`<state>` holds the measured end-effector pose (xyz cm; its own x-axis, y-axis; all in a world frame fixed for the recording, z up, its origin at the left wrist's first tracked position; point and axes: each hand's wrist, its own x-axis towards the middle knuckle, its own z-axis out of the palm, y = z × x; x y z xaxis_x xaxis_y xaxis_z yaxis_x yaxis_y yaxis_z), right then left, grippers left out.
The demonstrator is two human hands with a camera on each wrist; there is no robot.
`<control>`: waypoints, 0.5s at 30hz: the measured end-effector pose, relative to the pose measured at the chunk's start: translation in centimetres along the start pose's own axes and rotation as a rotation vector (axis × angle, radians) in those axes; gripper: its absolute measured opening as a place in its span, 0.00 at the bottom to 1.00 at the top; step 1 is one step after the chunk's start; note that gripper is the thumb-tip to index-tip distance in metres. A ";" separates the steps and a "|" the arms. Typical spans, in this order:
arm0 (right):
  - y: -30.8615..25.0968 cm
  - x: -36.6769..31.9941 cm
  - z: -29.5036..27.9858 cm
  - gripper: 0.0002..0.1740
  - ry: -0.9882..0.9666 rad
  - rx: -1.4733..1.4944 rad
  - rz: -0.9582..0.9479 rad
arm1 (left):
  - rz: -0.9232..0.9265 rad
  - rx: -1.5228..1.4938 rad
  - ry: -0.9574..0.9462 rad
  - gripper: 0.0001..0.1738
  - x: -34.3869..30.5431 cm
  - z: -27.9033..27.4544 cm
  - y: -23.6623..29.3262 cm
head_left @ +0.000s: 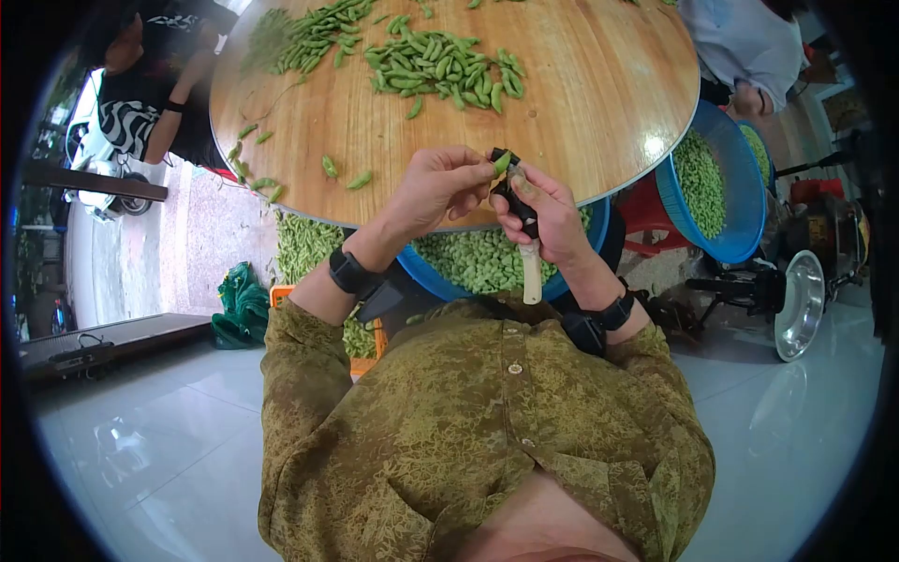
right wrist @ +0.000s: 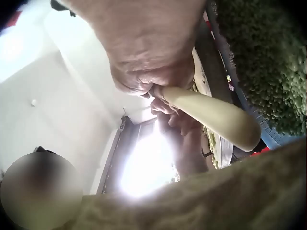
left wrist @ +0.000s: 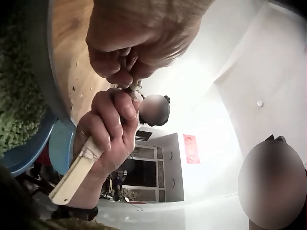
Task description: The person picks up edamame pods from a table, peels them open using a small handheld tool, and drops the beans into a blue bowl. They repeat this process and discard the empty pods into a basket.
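Note:
Just over the near edge of the round wooden table [head_left: 562, 140], my two hands meet. My left hand [head_left: 442, 190] pinches a green bean pod [head_left: 503, 163] between thumb and fingertips. Curled fingers of my right hand [head_left: 552, 217] grip a tool with a black upper part [head_left: 521, 208] and a long cream handle [head_left: 532, 272] sticking out below the palm. The pod lies against the tool's upper end; its working end is mostly hidden by fingers. The cream handle [left wrist: 76, 175] has a band wound round its top in the left wrist view.
A heap of pods [head_left: 435, 67] lies on the table, with loose ones at left. Below the edge stands a blue basin [head_left: 412, 262] of shelled beans. Another blue basin [head_left: 744, 220] is at right, beside a metal bowl [head_left: 801, 304]. Two people sit across the table.

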<state>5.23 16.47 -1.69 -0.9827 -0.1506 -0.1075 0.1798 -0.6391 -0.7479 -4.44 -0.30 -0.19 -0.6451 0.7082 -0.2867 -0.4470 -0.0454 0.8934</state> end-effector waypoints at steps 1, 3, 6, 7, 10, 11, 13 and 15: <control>0.0 -0.1 0.0 0.24 -0.041 0.059 0.024 | -0.005 -0.005 0.001 0.09 0.0 -0.1 -0.1; 0.1 -0.3 0.1 0.24 -0.038 0.075 0.028 | 0.017 -0.039 0.012 0.09 -0.1 -0.1 -0.4; 0.0 -0.5 0.4 0.24 -0.059 0.081 0.020 | 0.073 -0.009 0.024 0.09 -0.2 0.2 -0.5; -0.1 -0.5 0.4 0.24 -0.075 0.072 0.009 | 0.072 -0.012 0.026 0.09 -0.3 0.2 -0.5; 0.1 -0.4 0.2 0.24 -0.037 0.047 -0.001 | 0.102 0.033 0.027 0.08 -0.1 0.2 -0.5; 0.0 -0.5 0.3 0.24 -0.037 0.045 0.001 | 0.151 0.047 0.027 0.08 -0.1 0.2 -0.8; 0.0 -0.6 0.6 0.20 0.051 -0.068 -0.030 | 0.199 0.061 0.030 0.08 -0.2 0.2 -1.2; 0.0 -0.7 0.9 0.19 0.067 -0.080 -0.044 | 0.266 0.126 0.050 0.07 -0.1 0.2 -1.4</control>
<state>5.95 15.93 -1.03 -0.9908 -0.0716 -0.1150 0.1352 -0.5815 -0.8022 -3.61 -0.18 -1.29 -0.7605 0.6474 -0.0506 -0.1794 -0.1346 0.9745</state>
